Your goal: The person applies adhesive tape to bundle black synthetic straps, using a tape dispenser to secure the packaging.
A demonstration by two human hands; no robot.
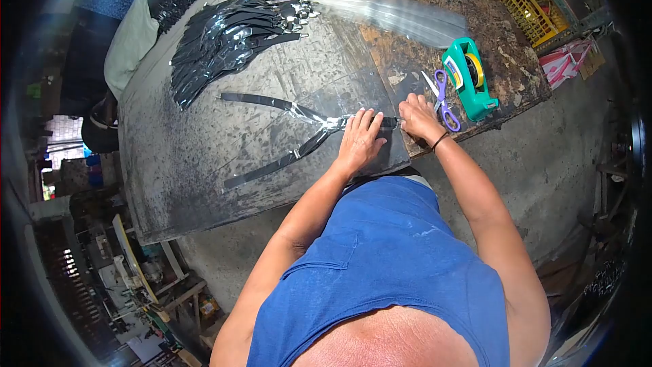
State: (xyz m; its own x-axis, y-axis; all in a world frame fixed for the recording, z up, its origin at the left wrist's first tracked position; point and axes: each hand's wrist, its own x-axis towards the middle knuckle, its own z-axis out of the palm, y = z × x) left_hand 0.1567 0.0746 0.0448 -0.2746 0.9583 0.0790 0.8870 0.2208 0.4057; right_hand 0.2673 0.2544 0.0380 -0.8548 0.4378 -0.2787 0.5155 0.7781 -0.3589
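Observation:
A black Y-shaped strap [263, 101] with clear plastic and shiny metal-looking parts near its fork lies on the worktable. My left hand [362, 141] rests flat across its stem, just right of the fork, fingers stretched out. At the stem's right end, my right hand [420, 119] has its fingers curled together on the tip of the strap; the fingertips are partly hidden. Purple-handled scissors [443, 102] lie open right beside my right hand. A green tape dispenser [468, 80] with a yellow-cored roll stands just beyond them.
A pile of black straps [227, 41] with metal clips lies at the far left of the worktable [170, 183]. Clear plastic sleeves [394, 17] stretch along the back. A yellow crate [526, 7] and pink-white plastic bags [567, 61] sit past the right edge.

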